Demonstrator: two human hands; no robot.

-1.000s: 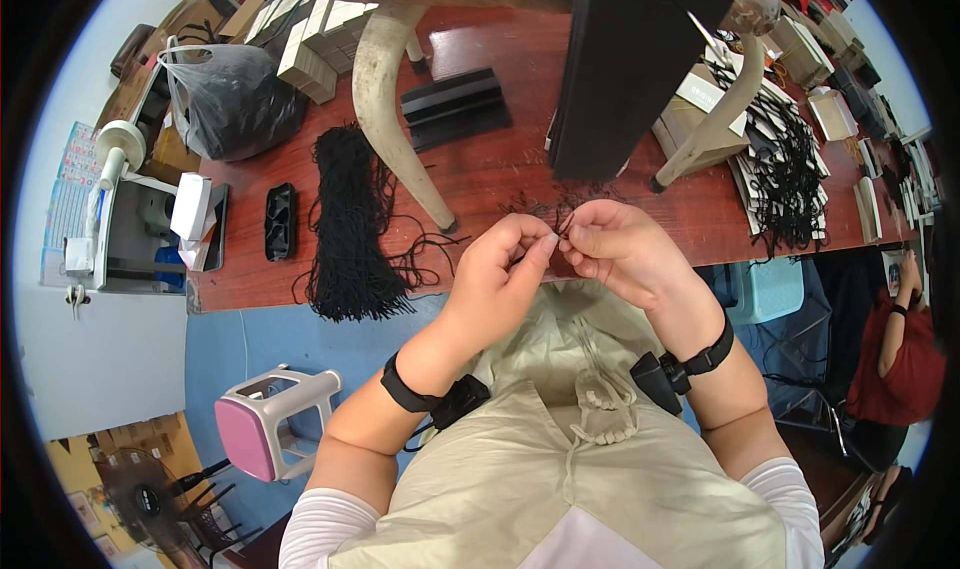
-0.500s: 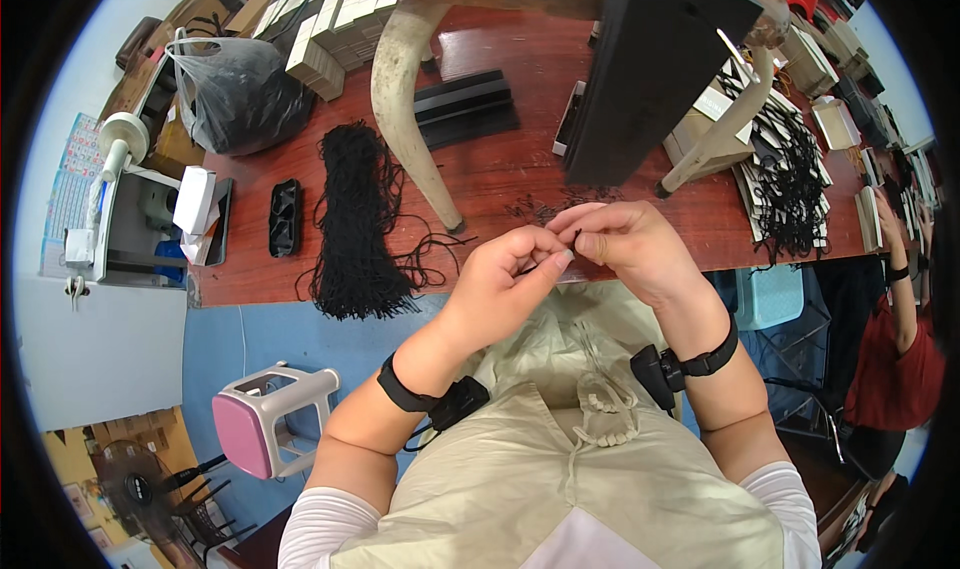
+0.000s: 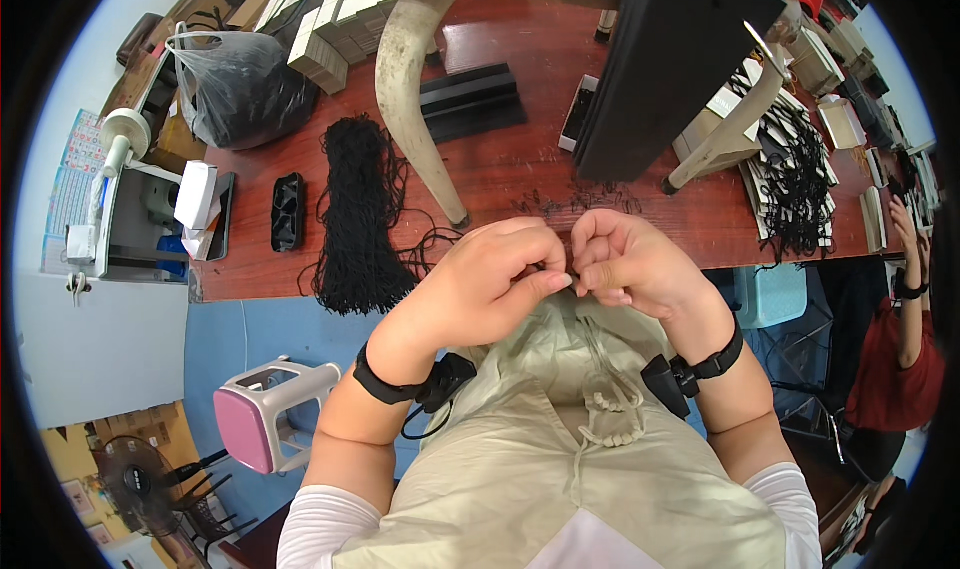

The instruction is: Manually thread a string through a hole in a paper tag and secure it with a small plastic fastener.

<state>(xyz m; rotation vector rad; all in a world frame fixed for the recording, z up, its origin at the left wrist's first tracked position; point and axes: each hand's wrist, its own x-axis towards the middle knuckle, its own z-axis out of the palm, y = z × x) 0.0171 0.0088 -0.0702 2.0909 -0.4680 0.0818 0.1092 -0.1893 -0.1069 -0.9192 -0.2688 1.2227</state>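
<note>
My left hand (image 3: 500, 269) and my right hand (image 3: 635, 264) meet in front of the table's near edge, fingertips nearly touching. Both are closed in a pinch, thumb against bent fingers. Whatever sits between the fingertips is too small and hidden to name. Just beyond my hands, small thin dark pieces (image 3: 590, 201) lie scattered on the red-brown table (image 3: 480, 184). Left of my hands a thick bundle of black cords (image 3: 360, 214) lies with loose ends trailing toward my left wrist.
A pale curved-leg stand (image 3: 415, 109) and a tall black panel (image 3: 670, 79) rise over the table. Beyond are a black grooved block (image 3: 470, 99) and a small box (image 3: 580, 114). Cords lie over white cards (image 3: 795, 184) at right. A black tray (image 3: 287, 212) sits left. Another person (image 3: 895, 359) works far right.
My left hand has turned, its back now facing up more, and my right fingers have curled further. The dark bit seen at the fingertips before is now hidden. The view has shifted slightly.
</note>
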